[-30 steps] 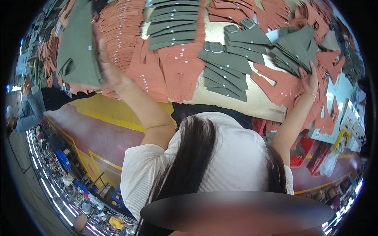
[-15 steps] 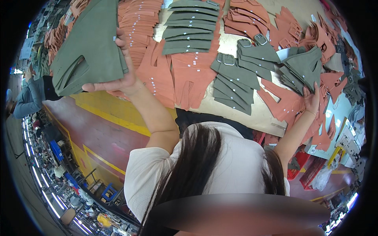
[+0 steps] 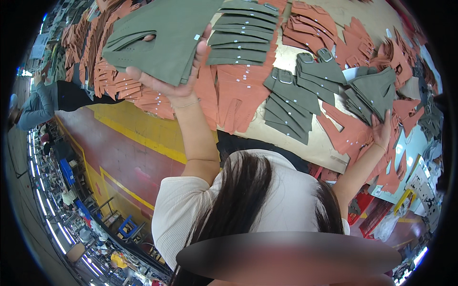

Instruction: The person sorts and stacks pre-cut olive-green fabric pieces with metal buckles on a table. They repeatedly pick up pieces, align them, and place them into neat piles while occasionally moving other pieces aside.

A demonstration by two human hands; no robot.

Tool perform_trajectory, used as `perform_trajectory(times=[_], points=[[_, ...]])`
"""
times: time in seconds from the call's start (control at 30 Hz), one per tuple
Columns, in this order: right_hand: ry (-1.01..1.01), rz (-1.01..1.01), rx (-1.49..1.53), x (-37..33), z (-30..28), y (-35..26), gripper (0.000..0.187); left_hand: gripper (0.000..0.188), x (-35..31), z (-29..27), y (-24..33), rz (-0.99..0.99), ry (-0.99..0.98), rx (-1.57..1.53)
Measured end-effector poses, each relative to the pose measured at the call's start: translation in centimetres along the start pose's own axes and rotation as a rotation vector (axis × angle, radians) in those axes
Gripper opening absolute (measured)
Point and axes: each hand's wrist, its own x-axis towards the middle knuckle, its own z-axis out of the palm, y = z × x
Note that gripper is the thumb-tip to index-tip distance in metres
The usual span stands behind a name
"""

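My left hand (image 3: 179, 88) is raised over the table's left part, its fingers and thumb closed around the edges of a thin stack of dark green cut pieces (image 3: 162, 52). They look like leather; the top one has a long slot and a small white label. Across the table, my right hand (image 3: 380, 131) grips the lower edge of another bunch of green pieces (image 3: 374, 90), which lies fanned over orange ones. Its fingertips are partly hidden by the pieces. Between my hands are green pieces with buckles (image 3: 286, 81) and a row of overlapping green pieces (image 3: 238, 47).
Orange pieces (image 3: 238, 100) lie in overlapping rows over the pale table (image 3: 324, 150). Orange buckled pieces (image 3: 310, 28) sit at the far side. Red crates (image 3: 374, 217) stand on the floor at lower right. Another person (image 3: 40, 107) is at the far left.
My left hand has swung to the right with its green stack, which now hangs over the orange rows and tilts flatter. My right hand stays at the right-hand green bunch.
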Motion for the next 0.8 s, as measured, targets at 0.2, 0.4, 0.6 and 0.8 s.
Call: perform_trajectory(times=[0.2,0.4,0.6,0.8], points=[[0.580,-0.724,-1.235,-0.6,1.6,-0.7,0.067,0.073,0.9,0.8,-2.7,-0.147,0.092,-0.054],[0.043,-1.102,-1.007,-11.6,14.6,-5.8,0.059,0.085,0.9,0.6,-8.0,-0.418,0.286,-0.046],[-0.804,-1.406,-1.122,-19.3,26.3,-6.3,0.054,0.096,-0.1,0.1,-13.3,-0.614,0.433,-0.190],[-1.077,-1.300,-1.267,-20.1,26.7,-7.8,0.035,0.084,-0.7,0.1,-14.0,-0.534,0.684,0.186]])
